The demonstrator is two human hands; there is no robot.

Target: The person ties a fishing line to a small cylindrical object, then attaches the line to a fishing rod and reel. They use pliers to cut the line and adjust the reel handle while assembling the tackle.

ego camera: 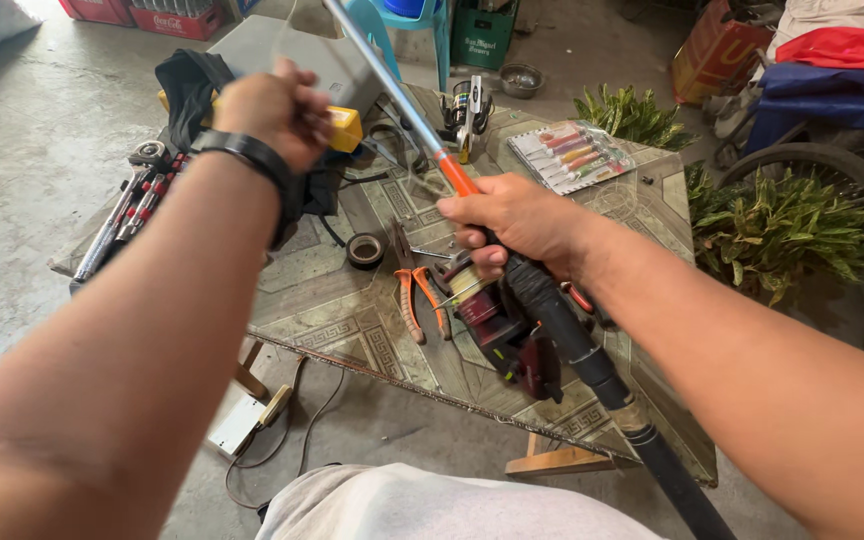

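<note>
My right hand [517,218] grips a fishing rod [422,130] just above its black handle, near the orange band. A dark red spinning reel [502,320] hangs under the rod below that hand. My left hand [270,108], with a black band on the wrist, is raised and closed over the table; a thin line may run through its fingers, though I cannot be sure. A yellow object [344,128] lies just beyond it.
A patterned low table [352,310] carries orange-handled pliers [414,295], a tape roll [365,250], another reel [464,112], a pack of lures [570,156] and several rods [122,215] at its left edge. Potted plants [782,235] and a bicycle wheel [802,160] stand to the right.
</note>
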